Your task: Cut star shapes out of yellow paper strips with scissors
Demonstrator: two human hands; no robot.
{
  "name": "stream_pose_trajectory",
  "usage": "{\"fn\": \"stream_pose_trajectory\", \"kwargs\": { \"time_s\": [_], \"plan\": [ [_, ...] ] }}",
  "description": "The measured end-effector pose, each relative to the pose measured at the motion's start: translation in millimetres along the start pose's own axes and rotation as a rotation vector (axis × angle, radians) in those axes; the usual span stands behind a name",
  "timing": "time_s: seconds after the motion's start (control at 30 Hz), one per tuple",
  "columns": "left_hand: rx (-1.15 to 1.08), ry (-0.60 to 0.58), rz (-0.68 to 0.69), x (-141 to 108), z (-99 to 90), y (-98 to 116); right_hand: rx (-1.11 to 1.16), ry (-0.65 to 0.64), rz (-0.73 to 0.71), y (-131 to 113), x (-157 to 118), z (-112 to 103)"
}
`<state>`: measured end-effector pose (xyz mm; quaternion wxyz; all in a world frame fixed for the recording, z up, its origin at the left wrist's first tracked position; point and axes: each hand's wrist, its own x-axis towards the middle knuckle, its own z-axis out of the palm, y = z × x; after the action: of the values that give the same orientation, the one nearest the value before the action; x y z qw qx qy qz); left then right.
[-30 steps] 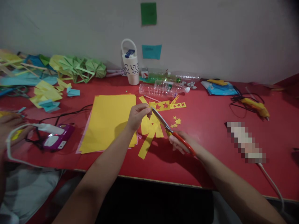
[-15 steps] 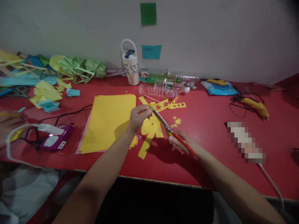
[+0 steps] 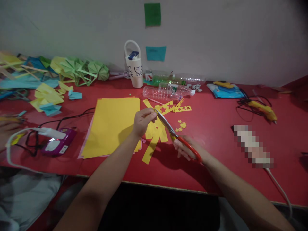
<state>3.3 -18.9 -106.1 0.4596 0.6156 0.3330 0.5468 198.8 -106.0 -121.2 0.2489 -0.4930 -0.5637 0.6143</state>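
Observation:
My right hand [image 3: 184, 148] grips red-handled scissors [image 3: 168, 125], whose blades point up and left to the fingertips of my left hand [image 3: 144, 120]. My left hand is closed in a pinch on a small piece of yellow paper, mostly hidden by the fingers and blade tips. Below both hands lie yellow paper strips [image 3: 151, 152], some with star-shaped holes [image 3: 184, 109]. Several small cut-out yellow stars [image 3: 183, 125] rest just right of the blades. Left of my left hand is a stack of yellow sheets [image 3: 113, 125].
Clear plastic bottles [image 3: 161, 93] lie by the wall beside a white tumbler [image 3: 135, 70]. A purple power strip [image 3: 59, 142] with cables and a co-worker's hand [image 3: 8, 130] are at left. On the right are a yellow glue gun [image 3: 263, 110], a wipes pack [image 3: 225, 90] and a blurred-out device [image 3: 252, 146].
My hands and the scissors hold nearly the same place; the scissor handles have shifted very slightly. At the far left, the co-worker's hand has moved a little.

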Motion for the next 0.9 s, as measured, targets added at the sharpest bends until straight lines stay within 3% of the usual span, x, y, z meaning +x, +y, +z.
{"fn": "stream_pose_trajectory", "kwargs": {
  "time_s": [0.47, 0.9],
  "plan": [
    [0.024, 0.033, 0.081, 2.2, -1.7, -4.8, -0.020, 0.052, 0.034, -6.0, -2.5, 1.2],
    [-0.045, 0.018, -0.031, 2.3, -0.1, -18.0, 0.014, 0.053, 0.053, -3.9, 0.5, 3.3]
  ]
}}
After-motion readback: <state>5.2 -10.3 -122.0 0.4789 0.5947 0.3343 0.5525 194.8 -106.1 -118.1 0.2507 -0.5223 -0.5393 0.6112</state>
